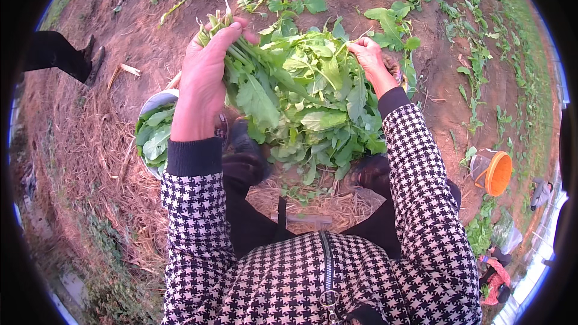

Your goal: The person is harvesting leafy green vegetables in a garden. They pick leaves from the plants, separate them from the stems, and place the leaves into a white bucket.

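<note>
My left hand (205,72) is wrapped around a bunch of leafy greens (257,99), its pale cut stems pointing up past my thumb and its leaves hanging to the right. A large heap of loose green leaves (320,122) lies on the ground between my feet, and the bunch overlaps its left side. At the upper right of the heap my right hand (370,56) pinches a thin yellowish leaf stem (348,46) between thumb and fingertips. Something patterned is partly hidden behind my right wrist.
A pale bucket (159,98) of leaves stands beside my left forearm. An orange-lined bucket (499,174) lies tipped at the right. Leafy plants (393,27) grow in the soil ahead. Another person's leg (58,56) is at the left; a person in red (496,280) is at the lower right.
</note>
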The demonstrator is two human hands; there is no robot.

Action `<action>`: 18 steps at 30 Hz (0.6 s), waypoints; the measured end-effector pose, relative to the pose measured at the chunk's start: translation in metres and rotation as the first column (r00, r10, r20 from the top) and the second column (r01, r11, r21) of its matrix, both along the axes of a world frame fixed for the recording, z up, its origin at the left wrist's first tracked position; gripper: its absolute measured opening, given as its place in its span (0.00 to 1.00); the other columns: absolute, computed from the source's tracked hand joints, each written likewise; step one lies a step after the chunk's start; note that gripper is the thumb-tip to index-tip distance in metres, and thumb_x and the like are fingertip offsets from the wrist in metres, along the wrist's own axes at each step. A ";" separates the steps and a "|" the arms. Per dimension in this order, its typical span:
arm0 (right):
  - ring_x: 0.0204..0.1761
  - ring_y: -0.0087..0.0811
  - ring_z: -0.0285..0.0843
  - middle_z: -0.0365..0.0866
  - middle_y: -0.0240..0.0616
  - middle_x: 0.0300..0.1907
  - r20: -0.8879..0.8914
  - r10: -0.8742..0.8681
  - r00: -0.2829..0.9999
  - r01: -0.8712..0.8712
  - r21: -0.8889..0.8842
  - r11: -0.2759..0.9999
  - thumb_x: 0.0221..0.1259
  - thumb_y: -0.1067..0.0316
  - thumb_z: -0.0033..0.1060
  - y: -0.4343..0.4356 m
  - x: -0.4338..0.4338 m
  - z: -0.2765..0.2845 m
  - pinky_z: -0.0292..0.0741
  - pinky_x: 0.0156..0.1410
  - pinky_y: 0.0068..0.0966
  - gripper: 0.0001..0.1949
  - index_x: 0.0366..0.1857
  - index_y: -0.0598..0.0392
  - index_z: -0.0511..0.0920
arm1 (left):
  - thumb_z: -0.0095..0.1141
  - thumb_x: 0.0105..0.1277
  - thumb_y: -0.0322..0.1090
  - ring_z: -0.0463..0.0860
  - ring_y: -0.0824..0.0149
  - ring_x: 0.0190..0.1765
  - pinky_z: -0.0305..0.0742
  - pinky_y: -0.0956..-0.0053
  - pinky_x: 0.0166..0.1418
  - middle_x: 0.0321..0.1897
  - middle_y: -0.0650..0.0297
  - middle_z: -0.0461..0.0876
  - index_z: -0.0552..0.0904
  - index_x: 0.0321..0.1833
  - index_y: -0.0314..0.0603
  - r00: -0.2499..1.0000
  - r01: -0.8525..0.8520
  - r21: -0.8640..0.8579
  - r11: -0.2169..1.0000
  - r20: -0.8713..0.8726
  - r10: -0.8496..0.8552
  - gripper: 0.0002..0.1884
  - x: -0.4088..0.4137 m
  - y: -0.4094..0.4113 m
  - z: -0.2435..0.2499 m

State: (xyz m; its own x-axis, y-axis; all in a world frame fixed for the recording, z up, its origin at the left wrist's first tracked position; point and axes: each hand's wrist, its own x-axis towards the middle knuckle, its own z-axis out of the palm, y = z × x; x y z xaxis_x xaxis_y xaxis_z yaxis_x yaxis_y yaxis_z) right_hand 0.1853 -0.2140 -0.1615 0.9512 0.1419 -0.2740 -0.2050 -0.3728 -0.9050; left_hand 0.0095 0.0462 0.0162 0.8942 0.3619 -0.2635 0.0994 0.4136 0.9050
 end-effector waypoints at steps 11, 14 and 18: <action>0.29 0.17 0.72 0.78 0.28 0.29 0.148 0.154 0.977 -0.183 0.209 0.961 0.52 0.68 0.67 -0.019 -0.032 0.138 0.68 0.33 0.15 0.08 0.33 0.55 0.77 | 0.63 0.58 0.29 0.76 0.78 0.27 0.71 0.82 0.32 0.25 0.70 0.78 0.80 0.36 0.42 0.985 0.165 0.272 0.948 -0.001 -0.172 0.06 0.009 -0.022 -0.008; 0.33 0.16 0.73 0.78 0.28 0.30 0.175 0.264 0.949 -0.292 0.163 0.942 0.52 0.70 0.66 -0.018 -0.051 0.168 0.69 0.36 0.16 0.07 0.32 0.55 0.76 | 0.64 0.57 0.29 0.75 0.79 0.29 0.70 0.83 0.35 0.27 0.72 0.79 0.82 0.36 0.41 0.960 0.243 0.267 0.933 0.074 -0.271 0.06 0.015 -0.040 -0.007; 0.32 0.16 0.72 0.77 0.26 0.30 0.088 0.371 0.925 -0.381 0.229 0.896 0.51 0.71 0.66 -0.004 -0.085 0.190 0.69 0.39 0.16 0.07 0.32 0.54 0.76 | 0.65 0.57 0.29 0.77 0.79 0.37 0.73 0.81 0.44 0.34 0.69 0.82 0.83 0.43 0.39 0.913 0.340 0.384 0.858 0.084 -0.400 0.11 0.016 -0.053 -0.005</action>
